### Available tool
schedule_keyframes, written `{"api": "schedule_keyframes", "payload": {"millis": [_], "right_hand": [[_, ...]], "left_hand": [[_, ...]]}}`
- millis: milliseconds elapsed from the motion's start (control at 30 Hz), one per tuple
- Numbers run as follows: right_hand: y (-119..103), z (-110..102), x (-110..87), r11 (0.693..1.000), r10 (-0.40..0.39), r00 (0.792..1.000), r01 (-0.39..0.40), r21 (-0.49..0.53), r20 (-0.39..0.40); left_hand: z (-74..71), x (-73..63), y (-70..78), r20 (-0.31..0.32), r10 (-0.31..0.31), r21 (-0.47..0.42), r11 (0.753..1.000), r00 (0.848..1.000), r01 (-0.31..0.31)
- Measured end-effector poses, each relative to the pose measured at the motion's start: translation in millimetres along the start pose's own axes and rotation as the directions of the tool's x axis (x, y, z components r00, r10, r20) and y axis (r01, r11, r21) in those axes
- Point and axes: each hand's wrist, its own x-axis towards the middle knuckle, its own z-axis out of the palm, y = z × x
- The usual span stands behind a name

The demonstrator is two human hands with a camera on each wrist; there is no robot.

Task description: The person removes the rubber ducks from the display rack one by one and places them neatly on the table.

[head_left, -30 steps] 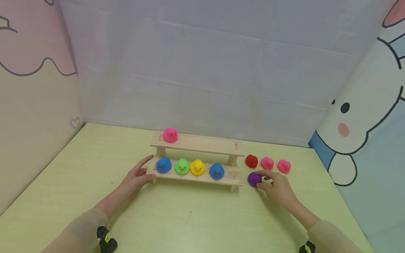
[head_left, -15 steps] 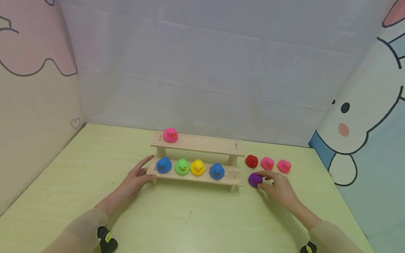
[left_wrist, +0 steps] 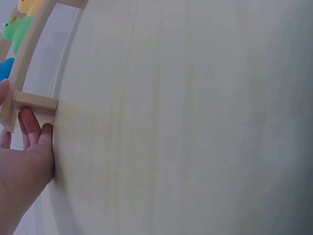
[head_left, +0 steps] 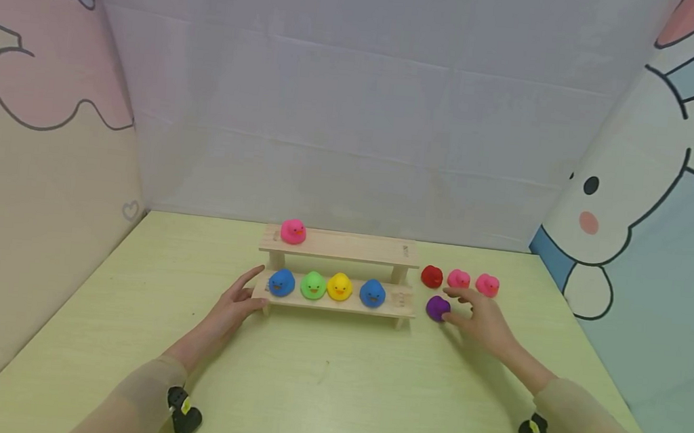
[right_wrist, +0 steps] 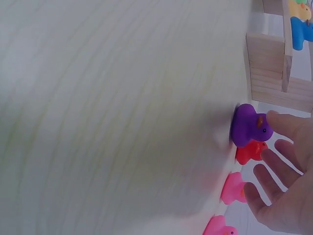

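Observation:
My left hand [head_left: 239, 306] grips the left end of a two-tier wooden display stand [head_left: 338, 244]. In the left wrist view its fingers [left_wrist: 30, 125] are tucked by the stand's leg. A pink rubber duck [head_left: 293, 231] sits at the upper tier's left end. Along the lower tier stand a blue duck [head_left: 281, 283], a green duck [head_left: 314, 285], a yellow duck [head_left: 339, 286] and another blue duck [head_left: 373, 293]. My right hand [head_left: 485, 324] is beside a purple rubber duck [head_left: 437, 308] on the table, thumb at its head, the other fingers spread off it.
Behind the purple duck, a red duck [head_left: 431, 276] and two pink ducks, one nearer [head_left: 458, 278] and one farther right [head_left: 487, 285], stand in a row on the table [head_left: 321, 384]. A white sheet [head_left: 355, 108] closes off the back, with cartoon-printed panels at both sides.
My right hand's fingers have spread and lifted off the purple duck, which has shifted very slightly right. The left hand has stayed on the stand.

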Motion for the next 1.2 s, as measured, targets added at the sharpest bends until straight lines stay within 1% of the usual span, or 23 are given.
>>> {"api": "schedule_keyframes", "payload": {"millis": [100,267,333,467,567,800,900,1033,1200], "right_hand": [[-0.3,-5.4,0.5,1.0,-0.019,1.0,0.019,-0.005,-0.023],[-2.1,-15.5,4.2,0.999,-0.025,0.999,0.024,-0.027,-0.046],[-3.9,-19.7,7.0,0.999,-0.033,0.998,0.032,-0.031,-0.056],[-9.1,-27.8,14.1,0.999,-0.044,0.997,0.042,-0.031,-0.066],[-13.1,-34.2,19.4,0.999,-0.036,0.997,0.034,-0.029,-0.065],[-23.7,-47.7,31.2,0.999,-0.051,0.995,0.05,-0.02,-0.085],[-30.3,-48.9,36.7,0.999,-0.048,0.995,0.047,-0.007,-0.093],[-41.6,-44.5,44.2,0.998,-0.046,0.994,0.05,0.034,-0.095],[-60.1,-34.9,55.8,0.992,-0.079,0.993,0.087,0.087,-0.084]], "left_hand": [[0.8,-1.0,1.6,-0.001,-0.004,0.0,1.0,1.0,0.004],[2.5,-2.2,2.8,-0.007,0.009,-0.002,1.0,1.0,-0.009],[2.3,-2.0,2.1,-0.005,0.02,-0.003,1.0,1.0,-0.02],[2.2,-1.2,0.2,-0.005,0.02,-0.012,1.0,1.0,-0.02],[2.8,-0.3,-0.5,-0.014,0.016,-0.025,1.0,1.0,-0.016],[3.4,-1.7,1.5,-0.014,0.012,-0.014,1.0,1.0,-0.012],[3.2,-2.8,3.0,-0.012,0.01,-0.015,1.0,1.0,-0.011],[2.3,-2.9,3.7,0.0,0.022,-0.012,1.0,1.0,-0.022],[2.2,-2.5,2.7,-0.003,0.02,-0.009,1.0,1.0,-0.02]]}}
